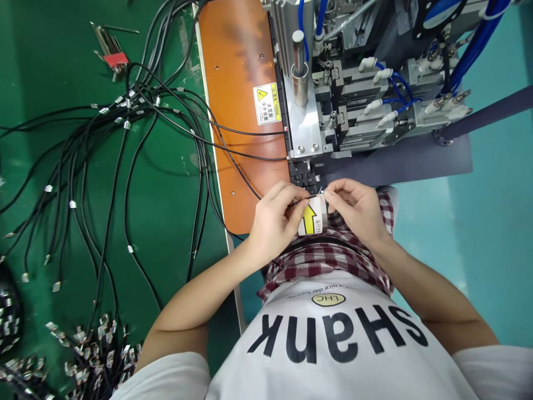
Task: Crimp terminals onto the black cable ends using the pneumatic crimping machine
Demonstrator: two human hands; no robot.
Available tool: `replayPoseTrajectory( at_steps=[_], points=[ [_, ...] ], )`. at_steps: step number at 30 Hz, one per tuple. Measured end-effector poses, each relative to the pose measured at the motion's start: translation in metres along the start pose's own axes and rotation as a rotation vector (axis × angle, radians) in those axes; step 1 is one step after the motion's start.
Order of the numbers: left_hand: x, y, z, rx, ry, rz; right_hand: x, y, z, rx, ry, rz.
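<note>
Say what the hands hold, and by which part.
A thin black cable, pinched at its end: left hand just behind the tip, right hand at the tip itself.

2 hands near centre: left hand [275, 219], right hand [358, 208]. 1 machine [353, 100] far right. 1 orange plate [237, 83]. 2 yellow labels: warning label [266, 103], arrow label [310, 218]. Loads of black cables [125, 166] left, too many to count. 1 red-banded tool bundle [111, 53] far left.

Green mat [37, 61] covered the bench on the left, bright and evenly lit. An orange board [237, 83] lay beside it, carrying a yellow warning label [266, 103]. Right against that stood a grey metal machine [350, 105], blue hoses [474, 41] looping over the top. Off to the right, teal floor [499, 233]; hex keys [110, 53] sat far top-left on the mat
</note>
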State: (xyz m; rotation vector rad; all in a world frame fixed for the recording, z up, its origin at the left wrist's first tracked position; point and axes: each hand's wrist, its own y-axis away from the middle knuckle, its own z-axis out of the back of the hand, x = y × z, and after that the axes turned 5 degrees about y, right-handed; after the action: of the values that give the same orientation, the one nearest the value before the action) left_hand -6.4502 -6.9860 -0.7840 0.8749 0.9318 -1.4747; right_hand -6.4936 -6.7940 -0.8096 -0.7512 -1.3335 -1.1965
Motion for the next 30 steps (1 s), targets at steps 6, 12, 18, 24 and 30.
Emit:
replayPoseTrajectory(
  at_steps=[6, 12, 18, 24, 30],
  points=[
    [0.024, -0.021, 0.002, -0.014, -0.21, -0.159, -0.018, -0.033, -0.003, -0.053, -0.054, -0.037],
    [0.043, -0.03, -0.004, -0.012, -0.292, -0.213, -0.026, -0.045, -0.004, -0.064, -0.066, -0.072],
    [0.049, -0.032, -0.006, 0.0, -0.284, -0.252, -0.027, -0.047, -0.002, -0.055, -0.091, -0.085],
    [0.049, -0.033, -0.006, 0.008, -0.294, -0.237, -0.024, -0.048, 0.0, -0.044, -0.073, -0.087],
    [0.049, -0.034, -0.007, -0.007, -0.299, -0.28, -0.026, -0.048, 0.0, -0.046, -0.074, -0.072]
  ],
)
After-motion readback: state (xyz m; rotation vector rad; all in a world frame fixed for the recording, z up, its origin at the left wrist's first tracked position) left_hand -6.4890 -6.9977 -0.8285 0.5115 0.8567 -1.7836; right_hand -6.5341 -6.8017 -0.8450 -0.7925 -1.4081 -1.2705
